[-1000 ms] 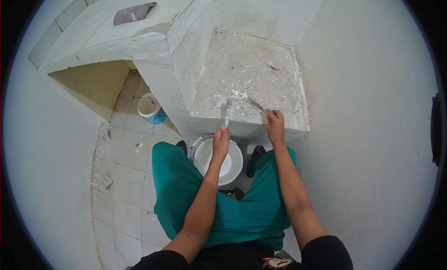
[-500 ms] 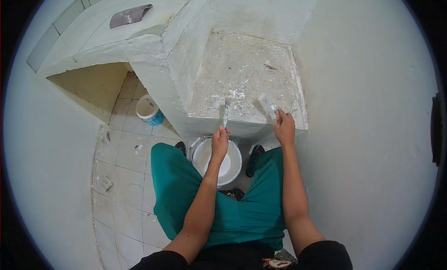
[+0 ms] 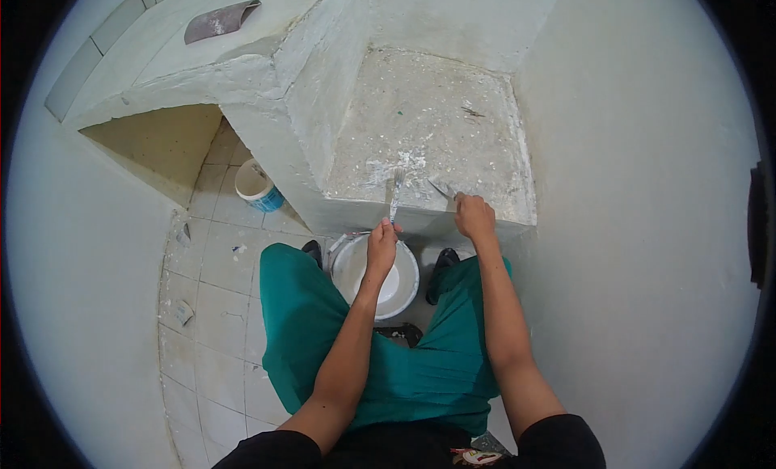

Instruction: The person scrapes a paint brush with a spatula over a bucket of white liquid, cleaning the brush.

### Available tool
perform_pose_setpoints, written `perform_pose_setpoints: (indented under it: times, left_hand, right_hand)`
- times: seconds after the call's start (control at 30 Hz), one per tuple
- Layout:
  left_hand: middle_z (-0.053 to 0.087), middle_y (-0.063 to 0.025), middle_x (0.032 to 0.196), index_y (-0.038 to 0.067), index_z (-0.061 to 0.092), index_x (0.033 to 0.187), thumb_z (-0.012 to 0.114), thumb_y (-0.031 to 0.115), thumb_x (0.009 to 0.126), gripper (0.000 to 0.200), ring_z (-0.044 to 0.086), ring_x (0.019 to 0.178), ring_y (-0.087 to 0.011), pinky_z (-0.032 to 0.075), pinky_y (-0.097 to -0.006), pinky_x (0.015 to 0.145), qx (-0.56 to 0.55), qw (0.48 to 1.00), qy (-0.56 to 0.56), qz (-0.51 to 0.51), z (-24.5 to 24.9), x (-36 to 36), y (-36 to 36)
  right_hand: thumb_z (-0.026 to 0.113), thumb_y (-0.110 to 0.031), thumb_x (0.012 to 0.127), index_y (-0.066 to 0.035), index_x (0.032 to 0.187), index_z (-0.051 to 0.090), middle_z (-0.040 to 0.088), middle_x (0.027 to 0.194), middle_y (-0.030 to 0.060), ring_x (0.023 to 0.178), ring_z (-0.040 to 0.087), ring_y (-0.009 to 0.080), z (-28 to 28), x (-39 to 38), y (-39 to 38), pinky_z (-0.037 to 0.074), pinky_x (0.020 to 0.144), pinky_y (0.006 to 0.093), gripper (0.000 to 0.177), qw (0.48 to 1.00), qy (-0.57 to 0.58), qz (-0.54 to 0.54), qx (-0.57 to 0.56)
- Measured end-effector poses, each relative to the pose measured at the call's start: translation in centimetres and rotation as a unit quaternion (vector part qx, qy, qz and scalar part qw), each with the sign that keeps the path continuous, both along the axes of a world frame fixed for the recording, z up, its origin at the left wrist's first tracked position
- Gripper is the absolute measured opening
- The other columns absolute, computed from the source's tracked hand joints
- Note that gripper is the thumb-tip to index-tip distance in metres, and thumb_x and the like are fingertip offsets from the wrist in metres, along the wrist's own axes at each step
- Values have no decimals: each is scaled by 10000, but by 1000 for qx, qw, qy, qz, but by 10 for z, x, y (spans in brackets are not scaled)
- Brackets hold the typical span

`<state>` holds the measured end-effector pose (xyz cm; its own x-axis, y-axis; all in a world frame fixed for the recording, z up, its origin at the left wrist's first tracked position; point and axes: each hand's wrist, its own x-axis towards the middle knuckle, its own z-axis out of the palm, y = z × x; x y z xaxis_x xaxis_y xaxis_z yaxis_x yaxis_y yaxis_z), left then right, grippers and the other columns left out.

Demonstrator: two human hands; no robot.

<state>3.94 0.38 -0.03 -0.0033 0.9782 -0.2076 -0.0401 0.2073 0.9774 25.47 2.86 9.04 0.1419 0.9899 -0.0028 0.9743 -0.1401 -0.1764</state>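
My left hand (image 3: 381, 247) is closed on the handle of a paintbrush (image 3: 397, 196), its bristles pointing away from me over the front edge of a rough concrete ledge (image 3: 436, 105). To its right, my right hand (image 3: 474, 217) grips a small scraper (image 3: 441, 188), whose blade points up and left, low over the ledge near the brush. White flakes and smears mark the ledge around both tools. Below my left hand, between my legs, a white bucket (image 3: 406, 285) with whitish contents stands on the floor.
A smaller white and blue bucket (image 3: 263, 196) stands on the tiled floor (image 3: 222, 263) by an opening in the wall. A curved brown piece (image 3: 221, 22) lies on the upper shelf (image 3: 174, 57). Debris is scattered at left, and a wall (image 3: 630, 186) rises at right.
My right hand has moved left and slightly down, bringing the scraper closer to the brush. The scraper, blurred before, now shows more sharply. My left hand keeps its hold with little movement.
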Motion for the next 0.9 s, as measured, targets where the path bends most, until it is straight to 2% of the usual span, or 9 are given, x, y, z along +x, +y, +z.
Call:
perform_pose_setpoints:
  times: [0.1, 0.2, 0.4, 0.5, 0.6, 0.7, 0.8, 0.9]
  left_hand:
    - [497, -25, 622, 2, 608, 849, 334, 382, 1021, 499, 484, 599, -136, 393, -308, 581, 4, 1000, 10, -5, 0, -4, 0]
    - [495, -23, 621, 0, 609, 850, 335, 381, 1020, 500, 483, 599, -135, 392, -307, 580, 7, 1000, 8, 4, 1, -9, 3]
    - [472, -11, 611, -1, 612, 853, 337, 376, 1022, 496, 466, 580, -131, 387, -309, 569, 1, 1000, -15, 12, 4, -10, 2]
    - [469, -9, 609, -1, 611, 853, 335, 377, 1022, 498, 461, 577, -127, 384, -305, 567, 10, 1000, -23, 16, 3, -9, 4]
    - [466, -9, 609, -1, 607, 848, 335, 376, 1023, 497, 454, 584, -119, 375, -296, 565, -9, 1000, -27, 10, 12, -8, 2]
    - [460, -5, 608, 3, 601, 843, 337, 379, 1023, 493, 440, 582, -107, 360, -286, 553, 3, 999, -32, 14, 13, -5, -3]
    - [456, -1, 607, 9, 596, 842, 341, 385, 1022, 489, 429, 567, -99, 347, -281, 535, 16, 999, -34, 11, 16, -6, 4]
    - [400, 41, 597, 27, 581, 871, 337, 410, 1027, 480, 378, 522, -58, 300, -240, 471, 25, 998, -49, 3, 13, -3, -7]
  right_hand:
    - [583, -130, 834, -81, 1080, 613, 611, 959, 198, 847, 627, 382, 20, -15, 10, 511, 740, 467, 253, 999, -1, -10, 30]
    - [561, -92, 867, -97, 1177, 603, 593, 1005, 211, 877, 614, 378, 19, -29, 7, 506, 738, 456, 313, 975, 81, -27, 207]
    - [529, 35, 848, -79, 1245, 569, 563, 1030, 227, 924, 588, 380, -5, -28, -5, 488, 779, 445, 415, 933, 178, 7, 311]
    - [520, 80, 813, -49, 1259, 552, 540, 1069, 239, 952, 567, 389, -26, -26, -11, 476, 819, 442, 466, 956, 107, 20, 272]
    - [509, 102, 788, -35, 1286, 519, 518, 1094, 246, 980, 546, 401, -29, -22, -20, 461, 857, 446, 516, 959, 120, 22, 254]
    - [502, 81, 852, -28, 1246, 556, 523, 997, 211, 882, 558, 365, -45, -19, -20, 463, 786, 420, 412, 962, 138, 65, 227]
    - [510, 58, 861, -16, 1240, 553, 524, 971, 211, 847, 553, 365, -38, -24, -24, 458, 752, 426, 389, 927, 182, 37, 327]
    - [516, 1, 884, -29, 1239, 557, 538, 928, 216, 818, 557, 366, -46, -19, -33, 454, 714, 438, 359, 962, 168, -4, 214]
